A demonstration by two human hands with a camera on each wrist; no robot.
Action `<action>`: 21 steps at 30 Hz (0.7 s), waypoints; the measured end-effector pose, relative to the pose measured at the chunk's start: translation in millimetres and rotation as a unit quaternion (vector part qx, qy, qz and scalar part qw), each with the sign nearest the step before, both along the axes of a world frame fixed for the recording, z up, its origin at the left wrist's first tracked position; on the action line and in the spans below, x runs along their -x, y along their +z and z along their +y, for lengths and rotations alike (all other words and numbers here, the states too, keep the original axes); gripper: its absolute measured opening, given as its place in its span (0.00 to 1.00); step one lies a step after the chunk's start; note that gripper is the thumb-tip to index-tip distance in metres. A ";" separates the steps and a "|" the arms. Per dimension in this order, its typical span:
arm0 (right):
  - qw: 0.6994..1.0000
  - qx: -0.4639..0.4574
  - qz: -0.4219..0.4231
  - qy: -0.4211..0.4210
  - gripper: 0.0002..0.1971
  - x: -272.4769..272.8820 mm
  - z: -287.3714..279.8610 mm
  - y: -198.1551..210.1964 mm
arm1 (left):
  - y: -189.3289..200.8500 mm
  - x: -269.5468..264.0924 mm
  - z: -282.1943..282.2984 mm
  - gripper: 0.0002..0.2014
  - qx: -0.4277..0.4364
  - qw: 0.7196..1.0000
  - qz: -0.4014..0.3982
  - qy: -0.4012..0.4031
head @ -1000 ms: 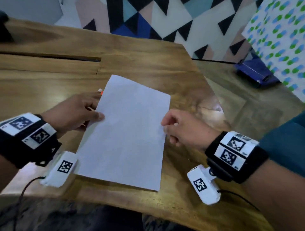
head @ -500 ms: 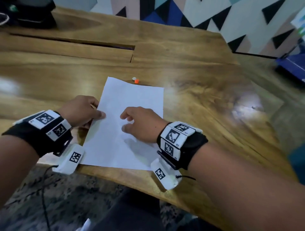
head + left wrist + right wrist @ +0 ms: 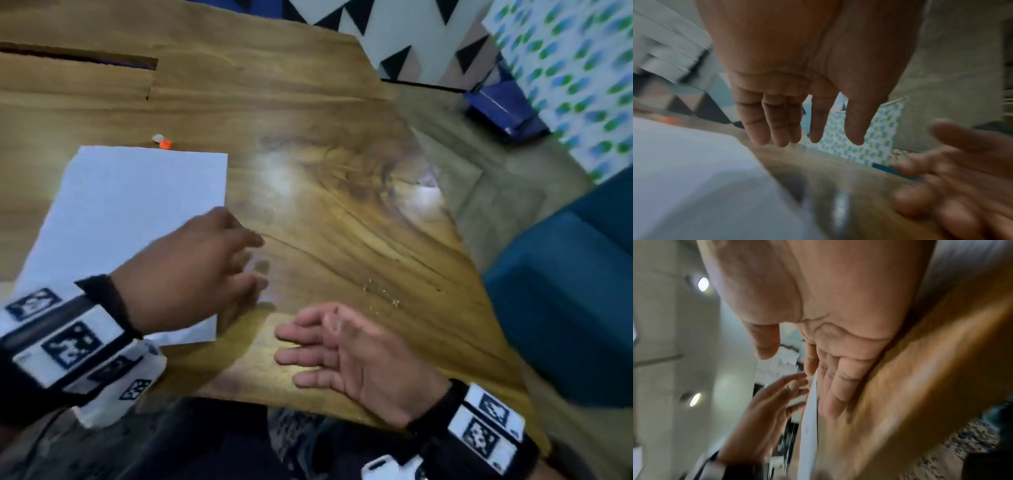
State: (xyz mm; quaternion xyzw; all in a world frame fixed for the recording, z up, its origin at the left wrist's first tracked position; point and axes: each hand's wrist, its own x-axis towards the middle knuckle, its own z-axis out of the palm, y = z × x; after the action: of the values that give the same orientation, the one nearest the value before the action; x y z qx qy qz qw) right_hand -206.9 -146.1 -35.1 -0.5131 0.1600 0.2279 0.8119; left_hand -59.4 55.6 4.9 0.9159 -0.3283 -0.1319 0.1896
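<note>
A white sheet of paper lies flat on the wooden table, left of centre. My left hand reaches across the sheet's lower right part, its straight fingers past the paper's right edge and over bare wood. The left wrist view shows the left hand held open and empty above the paper. My right hand lies palm up near the table's front edge, fingers relaxed and pointing left, holding nothing. In the right wrist view the right hand is just off the paper's edge.
A small orange and white object sits just beyond the paper's far edge. Crumbs lie right of the hands. A long slot cuts the table at the back left. A teal seat and a blue box stand to the right.
My left hand left the paper's left edge and crossed to its right edge, fingers now straight. My right hand came off the sheet and turned palm up. The head view swung right.
</note>
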 end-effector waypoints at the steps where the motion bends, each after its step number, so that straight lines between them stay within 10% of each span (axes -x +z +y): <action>1: 0.999 -0.028 0.009 -0.036 0.28 -1.4 -15.2 -0.5 | -7.5 7.1 -18.5 0.26 -0.003 0.999 0.008 -0.037; 7: 0.956 0.030 -0.029 -0.289 0.19 -26.4 -111.1 14.5 | -18.9 26.5 -85.6 0.19 0.028 0.986 0.110 -0.126; 15: 0.998 -0.038 0.033 0.029 0.28 28.9 -86.9 2.1 | -24.9 23.1 -93.8 0.12 0.012 0.930 0.351 -0.111; 21: 0.986 0.036 0.016 -0.161 0.24 -21.0 -134.7 9.3 | -25.2 3.3 -138.2 0.07 0.070 0.944 0.314 -0.077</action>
State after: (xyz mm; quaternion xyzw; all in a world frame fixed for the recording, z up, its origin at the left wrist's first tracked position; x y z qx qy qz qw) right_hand -185.9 -280.9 -25.8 -0.5055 0.2613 0.0961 0.8167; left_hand -62.7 -82.6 -20.4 0.7844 -0.3303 -0.4038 0.3355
